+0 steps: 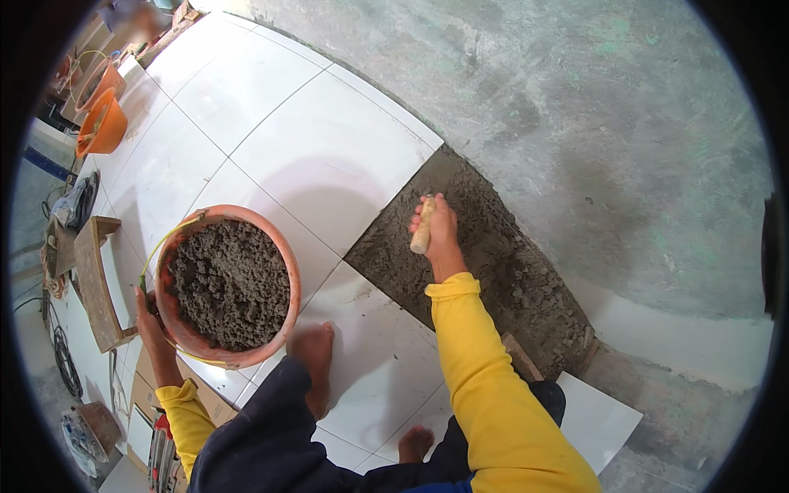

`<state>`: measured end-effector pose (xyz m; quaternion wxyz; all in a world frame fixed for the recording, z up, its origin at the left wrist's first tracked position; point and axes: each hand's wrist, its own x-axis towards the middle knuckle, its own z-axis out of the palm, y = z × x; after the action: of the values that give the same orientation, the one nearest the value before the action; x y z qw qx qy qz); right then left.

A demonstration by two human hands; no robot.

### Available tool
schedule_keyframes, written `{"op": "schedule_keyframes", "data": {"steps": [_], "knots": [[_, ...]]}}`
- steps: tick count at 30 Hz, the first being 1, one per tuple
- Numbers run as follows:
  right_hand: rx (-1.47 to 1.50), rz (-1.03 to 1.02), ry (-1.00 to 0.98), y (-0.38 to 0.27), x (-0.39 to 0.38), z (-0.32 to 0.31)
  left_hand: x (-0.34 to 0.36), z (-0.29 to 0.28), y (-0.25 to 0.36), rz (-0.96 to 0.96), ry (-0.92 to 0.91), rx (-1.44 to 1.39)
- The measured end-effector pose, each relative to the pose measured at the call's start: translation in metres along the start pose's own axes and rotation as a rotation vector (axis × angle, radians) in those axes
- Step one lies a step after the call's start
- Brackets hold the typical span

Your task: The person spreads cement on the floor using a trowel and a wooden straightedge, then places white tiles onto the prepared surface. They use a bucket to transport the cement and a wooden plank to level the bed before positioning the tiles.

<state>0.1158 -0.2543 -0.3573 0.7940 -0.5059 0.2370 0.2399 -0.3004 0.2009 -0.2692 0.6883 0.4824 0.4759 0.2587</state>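
Note:
My right hand (436, 226) grips the light wooden handle (422, 237) of a tool over a square of wet grey mortar (534, 292) between the white tiles (288, 140) and the grey wall. The tool's working end cannot be made out. My left hand (156, 329) is curled at the left side of an orange bucket (230, 283) filled with crumbly mortar, holding it above the tiles. A yellow handle loops along the bucket's side. My bare feet are on the tiles below.
Two orange containers (103, 123) stand at upper left, near a partly visible person (131, 20). A wooden stool-like piece (99, 292), cables (66, 357) and tools lie to the left. A loose white tile (600, 423) is at lower right. The grey wall (641, 123) borders the tiles.

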Motion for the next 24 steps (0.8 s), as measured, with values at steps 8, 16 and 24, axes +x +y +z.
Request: {"op": "schedule_keyframes", "data": {"steps": [8, 16, 24], "knots": [[-0.751, -0.012, -0.058, -0.028, -0.152, 0.011, 0.001, -0.017, 0.004, -0.002, 0.124, 0.052], [-1.837, -0.721, -0.828, -0.078, -0.262, 0.118, -0.071, 0.046, 0.045, 0.173, 0.159, 0.166], [-1.792, -0.298, -1.035, -0.001, -0.233, 0.205, -0.099, 0.076, 0.051, 0.233, 0.151, 0.053]]}}
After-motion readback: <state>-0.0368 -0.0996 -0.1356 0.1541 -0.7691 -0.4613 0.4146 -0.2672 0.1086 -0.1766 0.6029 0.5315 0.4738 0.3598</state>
